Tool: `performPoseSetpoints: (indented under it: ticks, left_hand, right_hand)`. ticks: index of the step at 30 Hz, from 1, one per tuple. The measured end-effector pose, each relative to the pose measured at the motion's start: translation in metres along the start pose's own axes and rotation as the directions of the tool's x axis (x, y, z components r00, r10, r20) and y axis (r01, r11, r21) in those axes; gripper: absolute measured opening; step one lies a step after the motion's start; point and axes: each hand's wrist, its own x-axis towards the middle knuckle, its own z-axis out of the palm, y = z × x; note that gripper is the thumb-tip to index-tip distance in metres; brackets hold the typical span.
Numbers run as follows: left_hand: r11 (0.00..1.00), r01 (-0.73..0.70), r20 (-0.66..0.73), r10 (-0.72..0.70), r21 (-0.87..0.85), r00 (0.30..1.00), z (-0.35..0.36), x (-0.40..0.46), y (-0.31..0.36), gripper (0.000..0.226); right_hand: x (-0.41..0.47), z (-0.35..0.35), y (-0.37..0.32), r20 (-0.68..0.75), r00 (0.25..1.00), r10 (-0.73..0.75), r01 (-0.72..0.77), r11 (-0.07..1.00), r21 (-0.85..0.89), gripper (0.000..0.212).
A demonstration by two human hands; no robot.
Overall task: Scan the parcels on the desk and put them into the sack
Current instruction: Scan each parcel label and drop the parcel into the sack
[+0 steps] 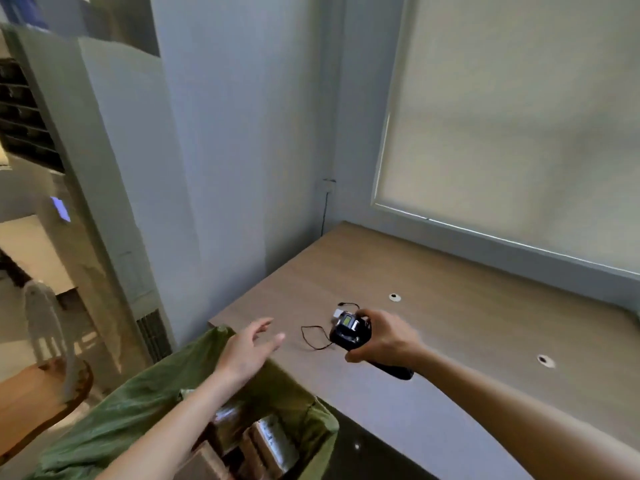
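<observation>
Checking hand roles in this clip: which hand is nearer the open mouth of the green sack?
Left. The left hand hangs open just above the green sack at its rim; the right hand is off over the desk, gripping the scanner.

Head view, angled down over desk (450,323) corner.

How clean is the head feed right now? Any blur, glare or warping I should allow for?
Head view: soft overall, with motion blur on the left hand; the scanner in the right hand is clearer, but its screen is unreadable. Wide-angle warping bows the desk edge and tilts the walls. Light is dim and even, with no glare; parcels inside the sack are shadowed.
</observation>
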Motion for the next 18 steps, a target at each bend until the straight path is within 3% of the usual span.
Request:
performPoseSetpoints:
  ticks: [5,9,14,18]
  left_hand:
    - [0.979,-0.206,0.110,0.205,-0.001,0.973,0.062,0.010,0.105,0.056]
    - [0.930,-0.365,0.209,0.364,-0.037,0.908,0.138,-0.001,0.199,0.034]
    - [0.848,-0.525,0.367,0.513,-0.076,0.776,0.266,-0.056,0.315,0.047]
    - [0.772,-0.617,0.504,0.598,-0.154,0.623,0.387,-0.133,0.397,0.053]
  right_hand:
    - [-0.079,-0.083,0.075,-0.153,0.965,0.216,-0.217,0.976,0.007,0.070]
    - [-0.160,-0.136,0.155,-0.265,0.883,0.387,-0.382,0.921,0.071,0.075]
    - [-0.290,-0.183,0.261,-0.352,0.737,0.576,-0.556,0.814,0.167,0.077]
    - [-0.405,-0.208,0.349,-0.401,0.590,0.701,-0.677,0.700,0.228,0.081]
